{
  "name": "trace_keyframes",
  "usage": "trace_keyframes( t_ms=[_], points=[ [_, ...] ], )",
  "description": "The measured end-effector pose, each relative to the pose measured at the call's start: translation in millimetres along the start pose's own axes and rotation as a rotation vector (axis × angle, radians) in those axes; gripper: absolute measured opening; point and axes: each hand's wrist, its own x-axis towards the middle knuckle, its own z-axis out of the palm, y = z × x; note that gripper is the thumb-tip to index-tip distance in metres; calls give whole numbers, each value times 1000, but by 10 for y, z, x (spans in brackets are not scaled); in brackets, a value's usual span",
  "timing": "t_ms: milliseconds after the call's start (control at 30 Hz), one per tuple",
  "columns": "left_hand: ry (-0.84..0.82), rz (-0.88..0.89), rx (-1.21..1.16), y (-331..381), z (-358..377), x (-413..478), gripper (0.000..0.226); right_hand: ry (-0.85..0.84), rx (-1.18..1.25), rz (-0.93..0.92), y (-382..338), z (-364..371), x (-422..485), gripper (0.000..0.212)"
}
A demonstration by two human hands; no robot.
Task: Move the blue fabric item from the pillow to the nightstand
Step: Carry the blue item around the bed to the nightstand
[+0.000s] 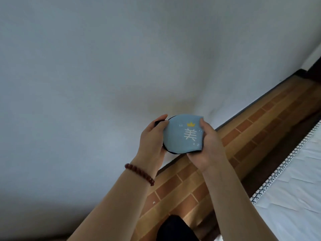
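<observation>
The blue fabric item (182,134) is a light-blue rounded piece with black trim, a small yellow crown and a pale printed character. I hold it up in front of me with both hands, in front of a white wall. My left hand (152,140) grips its left edge, where a black strap shows by the thumb. My right hand (208,145) pinches its right side, fingers curled over the top corner. A dark red bead bracelet (139,173) sits on my left wrist. Neither the pillow nor the nightstand is in view.
A plain white wall (104,66) fills most of the view. Below it runs a strip of brick-patterned wooden floor (243,136). A white mattress with a patterned edge (286,197) lies at the lower right. Something dark (175,228) shows at the bottom centre.
</observation>
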Motion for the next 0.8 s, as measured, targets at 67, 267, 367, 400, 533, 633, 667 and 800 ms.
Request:
trace_keyframes(
  t_ms=[67, 267, 367, 400, 533, 633, 667, 800],
  points=[
    [-31, -28, 8, 0, 168, 191, 17, 41, 34, -30, -132, -46, 153, 37],
    [-165, -90, 85, -66, 827, 862, 23, 121, 101, -113, -688, -247, 711, 32],
    [-250, -118, 84, -149, 1385, 1270, 26, 198, 127, -171, -1186, -390, 1050, 29],
    [-263, -121, 73, -162, 1497, 1339, 26, 220, 132, -182, -1288, -416, 1108, 29],
    [-349, -130, 91, -325, 2296, 1774, 20, 306, 168, -257, -1985, -664, 1465, 28],
    [-399, -124, 63, -461, 2782, 2015, 12, 332, 230, -298, -2403, -852, 1686, 29],
    [-406, -135, 56, -504, 2911, 2092, 11, 333, 248, -309, -2507, -919, 1756, 28],
    [-412, -198, 99, -649, 3333, 2374, 11, 359, 318, -323, -2784, -1154, 1995, 27]
  ],
)
